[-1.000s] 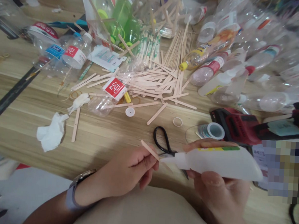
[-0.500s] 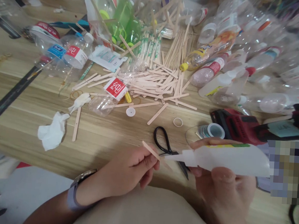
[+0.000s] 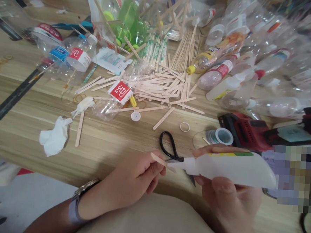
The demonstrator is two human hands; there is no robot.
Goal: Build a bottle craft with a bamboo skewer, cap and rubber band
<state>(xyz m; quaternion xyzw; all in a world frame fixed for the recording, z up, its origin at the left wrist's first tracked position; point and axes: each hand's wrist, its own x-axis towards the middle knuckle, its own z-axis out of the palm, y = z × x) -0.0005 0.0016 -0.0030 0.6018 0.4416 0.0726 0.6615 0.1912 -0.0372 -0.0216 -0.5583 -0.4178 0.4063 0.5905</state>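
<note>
My left hand [image 3: 141, 175] pinches a flat wooden craft stick [image 3: 158, 160] between thumb and fingers, near the table's front edge. Wrapped around a white squeeze glue bottle [image 3: 228, 166] is my right hand [image 3: 227, 194], with the bottle lying sideways and its nozzle pointing left. The nozzle tip [image 3: 171, 164] is at the craft stick, close to my left fingertips; I cannot tell whether any glue is on the wood. Black-handled scissors [image 3: 169, 145] lie just behind, partly hidden by the bottle and my right fingers.
Many loose craft sticks [image 3: 160, 85] lie mid-table, beside a clear bottle with a red label [image 3: 120, 92]. Empty plastic bottles [image 3: 275, 60] crowd the back right. A red and black power tool [image 3: 244, 130] and a small spool [image 3: 222, 136] stand at right. Crumpled tissue [image 3: 54, 135] lies left.
The glue bottle and my right hand have shifted slightly left, bringing the nozzle further along the craft stick. The stick has tilted a little in my left hand.
</note>
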